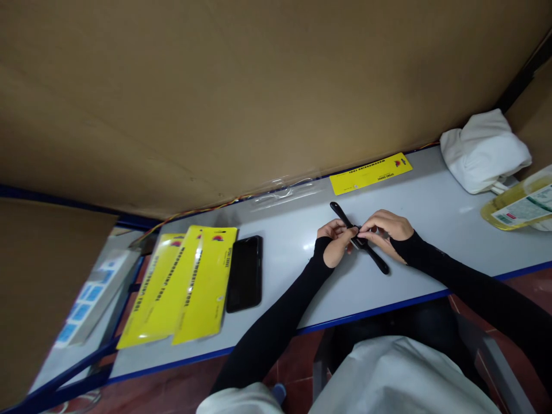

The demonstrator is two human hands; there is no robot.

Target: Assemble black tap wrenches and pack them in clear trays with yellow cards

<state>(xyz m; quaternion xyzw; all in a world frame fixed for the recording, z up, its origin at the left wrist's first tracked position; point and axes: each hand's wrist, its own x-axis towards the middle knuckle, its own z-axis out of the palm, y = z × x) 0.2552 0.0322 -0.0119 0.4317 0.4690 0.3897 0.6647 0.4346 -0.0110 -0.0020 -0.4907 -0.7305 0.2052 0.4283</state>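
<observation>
A black tool with two handles lies at a slant between my hands, just above or on the white table; which of the two I cannot tell. My left hand is closed around its middle from the left, thumb on top. On the right, my right hand pinches at the tool's middle with thumb and forefinger. The fingertips meet there and hide most of the centre part. One handle points up and left, the other down and right.
Yellow tool packages lie at the left beside a black phone. A yellow card and clear plastic rest along the back edge. A white cloth bundle and a bottle of yellow liquid stand at the right.
</observation>
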